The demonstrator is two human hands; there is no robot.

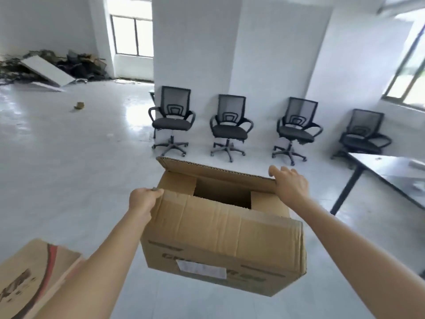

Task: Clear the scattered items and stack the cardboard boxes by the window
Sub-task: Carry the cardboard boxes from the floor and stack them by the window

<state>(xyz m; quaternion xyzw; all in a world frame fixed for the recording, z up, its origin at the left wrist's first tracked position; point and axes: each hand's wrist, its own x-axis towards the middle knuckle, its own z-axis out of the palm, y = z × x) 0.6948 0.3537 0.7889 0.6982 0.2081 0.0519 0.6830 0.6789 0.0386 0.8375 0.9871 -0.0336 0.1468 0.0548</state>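
Observation:
A large brown cardboard box (pixel 220 238) with open top flaps hangs in the air in front of me, its dark inside showing. My left hand (pixel 143 200) grips the near flap at the box's left top corner. My right hand (pixel 291 183) curls over the far flap's right end. A second cardboard box (pixel 27 277) with red and black print sits at the lower left, partly behind my left forearm. A small brown scrap (pixel 79 105) lies on the floor far to the left.
Several black mesh office chairs (pixel 228 125) line the white wall ahead. A dark table (pixel 386 178) stands at right. A debris pile with a white board (pixel 49 67) fills the far left corner beside a window (pixel 132 34). Another window (pixel 409 72) is at right.

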